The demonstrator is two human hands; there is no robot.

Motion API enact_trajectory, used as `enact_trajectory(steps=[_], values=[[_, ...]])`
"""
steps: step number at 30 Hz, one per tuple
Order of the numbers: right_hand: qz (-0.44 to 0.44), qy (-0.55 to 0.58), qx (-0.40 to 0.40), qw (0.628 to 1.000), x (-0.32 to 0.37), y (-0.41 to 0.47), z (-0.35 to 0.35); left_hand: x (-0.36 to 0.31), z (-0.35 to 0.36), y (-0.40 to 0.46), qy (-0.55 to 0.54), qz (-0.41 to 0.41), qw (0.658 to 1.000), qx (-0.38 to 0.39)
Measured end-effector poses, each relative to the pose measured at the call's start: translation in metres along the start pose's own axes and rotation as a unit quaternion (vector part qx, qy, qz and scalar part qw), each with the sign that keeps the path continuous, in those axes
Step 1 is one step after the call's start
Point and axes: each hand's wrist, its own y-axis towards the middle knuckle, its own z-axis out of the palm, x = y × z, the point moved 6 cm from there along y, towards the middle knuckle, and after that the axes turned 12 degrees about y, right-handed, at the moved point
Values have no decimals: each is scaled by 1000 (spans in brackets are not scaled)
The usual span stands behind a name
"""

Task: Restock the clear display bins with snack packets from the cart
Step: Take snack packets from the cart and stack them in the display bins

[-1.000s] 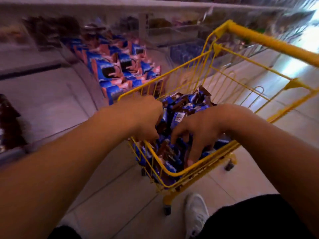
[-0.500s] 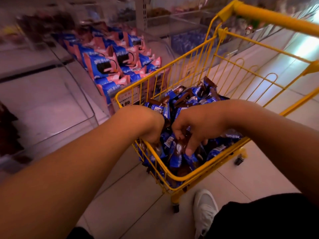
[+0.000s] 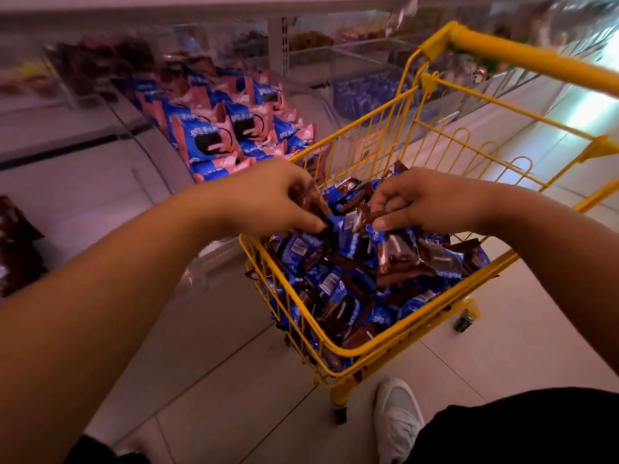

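Both hands are curled tight round small packets lifted just above the heap: the left hand (image 3: 268, 199) grips a clutch of brown-and-blue wrappers, and the right hand (image 3: 418, 202) pinches a few more between thumb and fingers, the two hands near each other over the cart's far-left corner.

At ten to twelve o'clock runs the row of clear display bins (image 3: 140, 155), curved-fronted, glossy transparent plastic. The bin at eleven o'clock is well filled with pink-and-blue packets (image 3: 214, 135), flat pillow packs standing in ranks; the bin nearest the left arm, at nine o'clock, looks mostly bare, though blur makes its contents hard to judge.

At four o'clock stands the yellow cart (image 3: 368, 349), thin painted wire with a thick tubular handle, on small castors. Inside lies the pile of snack packets (image 3: 351, 283): crinkled, shiny foil, blue and chocolate-brown, with crimped ends and printed barcodes, lying loose at every angle.

Judging by the heaped cart, most of the restocking remains; this handful is picked up but not yet carried to a bin.
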Motion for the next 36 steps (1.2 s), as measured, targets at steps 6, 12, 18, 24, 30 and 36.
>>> enact_trajectory(steps=[6,12,18,24,30,36], values=[[-35,282,-27,958,17,-3,2,30,-22,-28,-364,-101,914,-150],[-64,461,87,881,53,3,41,20,-29,-54,-469,-80,866,-154],[-99,483,53,869,86,12,52,22,-34,-80,-502,-112,852,-94],[-103,490,56,864,113,13,65,25,-42,-102,-478,-100,868,-94],[-120,445,-47,886,132,18,81,30,-46,-116,-482,-77,872,-41],[-107,496,-126,852,133,20,73,43,-56,-122,-507,-68,850,-124]])
